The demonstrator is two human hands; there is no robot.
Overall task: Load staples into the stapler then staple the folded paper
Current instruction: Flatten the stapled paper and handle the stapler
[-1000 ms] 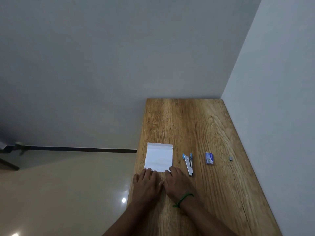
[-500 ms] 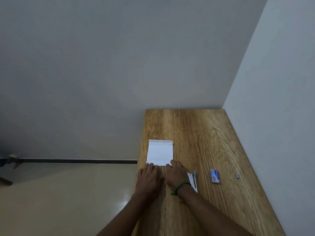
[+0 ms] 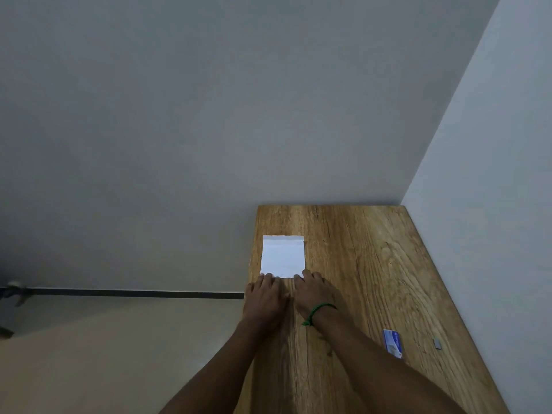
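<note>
A folded white paper point(image 3: 283, 256) lies flat near the left edge of the wooden table point(image 3: 367, 258). My left hand point(image 3: 264, 297) and my right hand point(image 3: 315, 294) lie palm down side by side, fingertips touching the paper's near edge; neither holds anything. A green band circles my right wrist. A small blue and white staple box point(image 3: 392, 343) lies to the right, partly behind my right forearm. A short grey strip of staples point(image 3: 438, 343) rests further right. The stapler is hidden, likely under my right forearm.
The table fits into a corner, with a grey wall point(image 3: 493, 174) along its right side and another at its far end. Its left edge drops to a pale floor point(image 3: 104, 354). Bare wood stretches beyond the paper.
Both hands have slid forward with the paper, pushing it farther up the table. The stapler, visible beside my right wrist before, is now hidden by my forearm.
</note>
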